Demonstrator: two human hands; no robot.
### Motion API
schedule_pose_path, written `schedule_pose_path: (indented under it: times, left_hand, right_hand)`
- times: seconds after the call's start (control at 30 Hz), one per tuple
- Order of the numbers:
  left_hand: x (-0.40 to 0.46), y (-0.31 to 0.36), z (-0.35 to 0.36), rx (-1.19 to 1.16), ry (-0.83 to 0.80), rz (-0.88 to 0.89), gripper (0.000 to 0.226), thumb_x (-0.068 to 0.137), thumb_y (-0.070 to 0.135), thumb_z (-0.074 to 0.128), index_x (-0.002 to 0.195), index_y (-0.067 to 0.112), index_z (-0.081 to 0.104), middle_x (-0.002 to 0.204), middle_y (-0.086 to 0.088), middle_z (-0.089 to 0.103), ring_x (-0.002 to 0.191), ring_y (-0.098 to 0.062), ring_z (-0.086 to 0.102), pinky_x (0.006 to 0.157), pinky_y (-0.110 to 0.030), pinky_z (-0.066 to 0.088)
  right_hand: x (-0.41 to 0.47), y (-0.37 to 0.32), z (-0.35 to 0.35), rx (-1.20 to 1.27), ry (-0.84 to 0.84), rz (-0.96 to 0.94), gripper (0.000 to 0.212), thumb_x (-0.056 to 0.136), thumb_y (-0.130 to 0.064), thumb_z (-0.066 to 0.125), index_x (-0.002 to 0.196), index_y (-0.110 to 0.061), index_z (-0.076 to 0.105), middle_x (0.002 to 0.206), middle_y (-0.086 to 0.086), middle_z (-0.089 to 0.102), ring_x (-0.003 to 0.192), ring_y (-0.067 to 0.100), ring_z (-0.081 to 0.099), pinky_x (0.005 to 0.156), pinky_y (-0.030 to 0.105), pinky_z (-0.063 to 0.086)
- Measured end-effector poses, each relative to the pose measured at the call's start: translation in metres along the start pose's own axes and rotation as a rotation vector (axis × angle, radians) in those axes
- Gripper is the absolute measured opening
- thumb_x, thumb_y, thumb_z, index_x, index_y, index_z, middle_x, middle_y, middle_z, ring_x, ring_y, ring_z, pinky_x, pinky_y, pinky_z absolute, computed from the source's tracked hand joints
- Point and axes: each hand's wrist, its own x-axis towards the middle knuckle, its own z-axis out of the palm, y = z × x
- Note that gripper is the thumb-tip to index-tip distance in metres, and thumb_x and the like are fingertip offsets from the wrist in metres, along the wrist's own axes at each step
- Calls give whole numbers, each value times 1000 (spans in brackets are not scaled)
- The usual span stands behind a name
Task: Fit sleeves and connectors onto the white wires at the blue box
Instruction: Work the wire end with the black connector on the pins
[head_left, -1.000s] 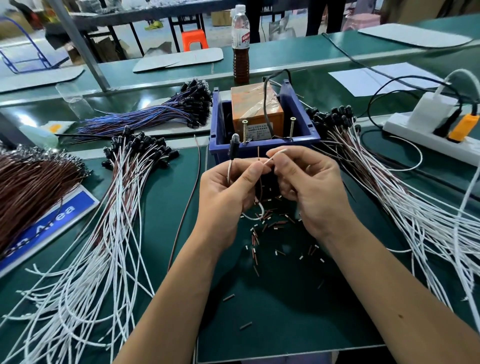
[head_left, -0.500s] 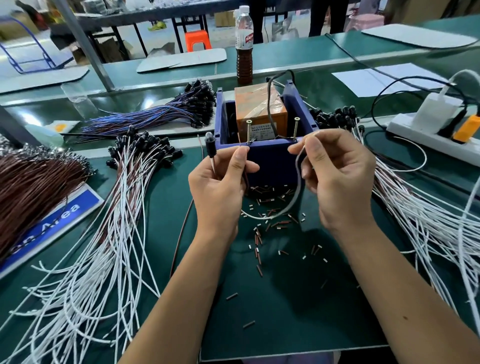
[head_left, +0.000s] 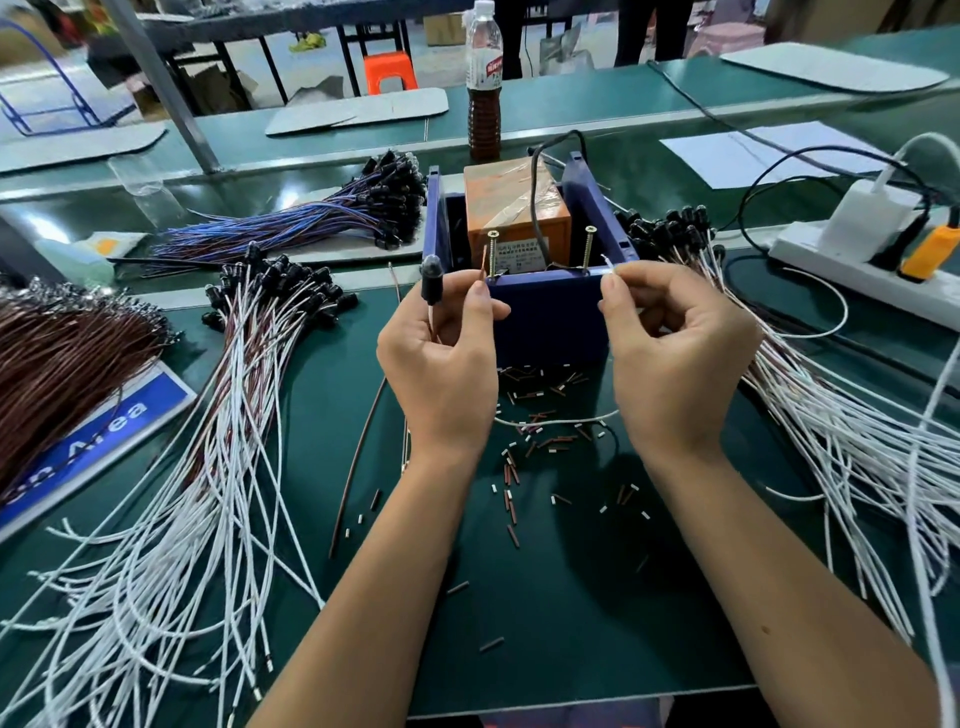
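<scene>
White wire hangs in a slack loop between both hands, low over the green table, just in front of the blue box. Right hand: thumb and forefinger pinch the wire's bare end at the box's front rim, close to the right screw. Other fingers curled loosely. Left hand: grip closed round the wire's other end, black connector sticking up above the fist, thumb pressed near a thin copper-coloured lead beside the left screw. Whether the lead touches the screw, cannot tell.

Inside the box: orange block wrapped in clear tape, black cable arching over it. Both screws stand upright at the box front.

Below the hands: scatter of short brown and white sleeve pieces on the table, thickest just in front of the box. One loose brown wire lies left of the left forearm.

Left side: bundle of white wires with black connectors; further left a brown wire bundle over a blue sign. Behind, blue-purple wire bundle. Right side: second white wire bundle, white power strip with plugs. Bottle of brown liquid stands behind the box.
</scene>
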Motion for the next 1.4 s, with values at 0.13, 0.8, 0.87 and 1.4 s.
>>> schedule_pose_path:
  times: [0.13, 0.8, 0.87, 1.4]
  left_hand:
    - [0, 1, 1, 8, -27, 16, 3, 96, 13, 66, 96, 15, 68, 75, -5, 75, 59, -12, 63, 64, -33, 48]
    - [-1, 4, 2, -9, -17, -7, 9, 97, 9, 69, 94, 17, 70, 75, -6, 76, 66, -14, 70, 66, -31, 49]
    - [-1, 3, 1, -11, -11, -12, 6, 97, 9, 68, 96, 13, 72, 75, -6, 76, 63, -12, 67, 66, -30, 48]
    - [0, 6, 0, 37, 11, 18, 9, 97, 9, 69, 100, 2, 75, 74, -2, 76, 64, -11, 67, 70, -36, 55]
  right_hand:
    - [0, -2, 6, 4, 1, -7, 10, 97, -20, 73, 100, -15, 82, 80, -12, 74, 72, 6, 72, 65, 25, 58]
    - [-1, -8, 9, 63, -20, 89, 11, 98, -16, 70, 93, -14, 80, 74, -11, 74, 69, 7, 73, 64, 20, 55]
    - [-1, -7, 9, 65, -26, 86, 11, 98, -15, 70, 93, -13, 80, 74, -10, 74, 69, 7, 72, 64, 19, 55]
    - [-2, -7, 8, 37, -51, 29, 14, 100, -12, 68, 99, -7, 81, 77, -4, 74, 72, 5, 73, 65, 19, 56]
